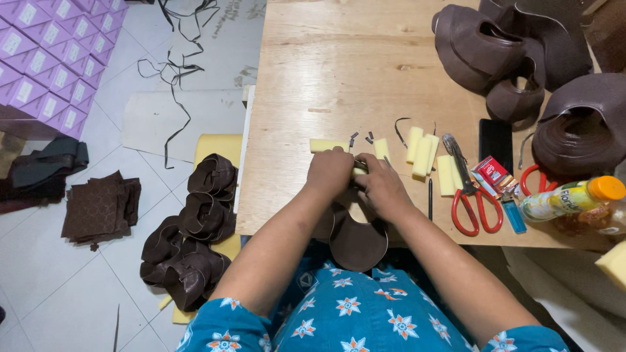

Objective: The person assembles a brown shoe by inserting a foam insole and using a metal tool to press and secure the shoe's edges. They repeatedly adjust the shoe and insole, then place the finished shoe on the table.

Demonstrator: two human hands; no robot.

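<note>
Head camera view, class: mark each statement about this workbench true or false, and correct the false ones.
1. Both hands, left hand and right hand, meet at a brown leather piece. True.
2. The scissors have blue handles. False: they are red.
3. Yellow foam blocks lie on the wooden table. True.
4. The purple boxes sit on the table. False: they are stacked off to the left, beside it.

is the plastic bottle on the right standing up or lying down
Lying down. The plastic bottle rests on its side on the wooden table, its orange cap pointing right, beside the red scissors.
</note>
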